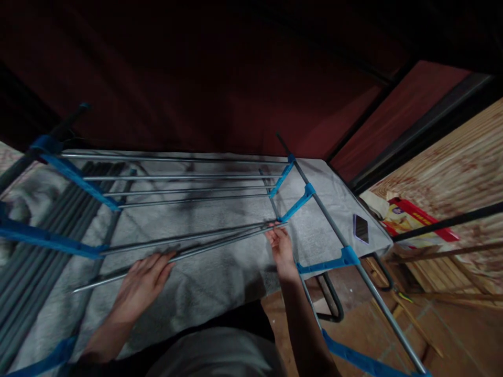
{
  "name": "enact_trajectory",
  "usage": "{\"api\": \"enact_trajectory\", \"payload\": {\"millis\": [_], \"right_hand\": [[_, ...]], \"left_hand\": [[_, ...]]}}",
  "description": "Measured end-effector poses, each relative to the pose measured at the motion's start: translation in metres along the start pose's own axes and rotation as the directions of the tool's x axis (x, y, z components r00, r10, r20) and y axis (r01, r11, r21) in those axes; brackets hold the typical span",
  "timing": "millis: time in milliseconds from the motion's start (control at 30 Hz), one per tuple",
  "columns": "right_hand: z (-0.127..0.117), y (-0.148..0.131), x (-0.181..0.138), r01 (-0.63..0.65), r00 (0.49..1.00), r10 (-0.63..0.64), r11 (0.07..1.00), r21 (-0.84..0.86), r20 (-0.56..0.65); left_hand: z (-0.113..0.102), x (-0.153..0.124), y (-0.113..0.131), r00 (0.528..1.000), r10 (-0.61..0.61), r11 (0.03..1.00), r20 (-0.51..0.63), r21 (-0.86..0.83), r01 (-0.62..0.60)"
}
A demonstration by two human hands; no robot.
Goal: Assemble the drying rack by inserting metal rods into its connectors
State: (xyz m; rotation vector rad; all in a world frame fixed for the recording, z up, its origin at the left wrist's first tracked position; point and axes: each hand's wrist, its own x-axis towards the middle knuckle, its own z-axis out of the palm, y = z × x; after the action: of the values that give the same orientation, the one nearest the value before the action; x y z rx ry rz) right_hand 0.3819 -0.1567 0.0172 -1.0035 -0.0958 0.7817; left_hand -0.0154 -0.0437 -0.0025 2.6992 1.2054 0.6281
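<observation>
A drying rack [326, 209] with grey metal tubes and blue plastic joints lies over a grey-covered bed [220, 272]. My left hand [141, 280] rests on a loose thin metal rod [188, 253], its fingers stretched over the rod near its left end. My right hand [280, 245] pinches the right end of that rod close to a blue joint [296, 205] of the rack. Two more thin rods lie just above it, running from a blue bar [47, 240] on the left.
A dark phone [361, 228] lies on the bed's right corner. Several grey tubes [35, 246] are stacked at the left. A red and yellow package [412, 220] and wooden slats [432, 272] sit on the tiled floor at the right. Dark red wall behind.
</observation>
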Motion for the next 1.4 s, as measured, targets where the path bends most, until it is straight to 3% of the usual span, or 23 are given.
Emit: {"api": "enact_trajectory", "payload": {"millis": [233,400,533,700,933,1400], "right_hand": [[-0.042,0.005,0.006,-0.071,0.989,0.059,0.994,-0.085,-0.134],[-0.065,0.019,0.006,-0.138,0.989,0.128,0.976,-0.167,-0.071],[-0.058,0.034,-0.008,-0.195,0.980,0.197,0.960,-0.203,-0.013],[-0.040,0.048,-0.026,-0.256,0.964,0.265,0.940,-0.223,0.007],[-0.043,0.055,-0.029,-0.230,0.962,0.260,0.937,-0.261,0.087],[-0.038,0.063,-0.034,-0.252,0.961,0.271,0.940,-0.232,0.052]], "left_hand": [[-0.011,0.010,0.039,0.996,0.078,0.993,0.050,0.080,-0.082],[-0.006,0.017,0.065,0.978,0.099,0.982,0.186,0.139,-0.126],[0.004,0.019,0.082,0.948,0.137,0.973,0.288,0.139,-0.183],[0.019,0.022,0.094,0.935,0.153,0.965,0.320,0.155,-0.211],[0.027,0.018,0.092,0.939,0.134,0.957,0.317,0.206,-0.206],[0.030,0.010,0.085,0.943,0.162,0.960,0.292,0.176,-0.219]]}}
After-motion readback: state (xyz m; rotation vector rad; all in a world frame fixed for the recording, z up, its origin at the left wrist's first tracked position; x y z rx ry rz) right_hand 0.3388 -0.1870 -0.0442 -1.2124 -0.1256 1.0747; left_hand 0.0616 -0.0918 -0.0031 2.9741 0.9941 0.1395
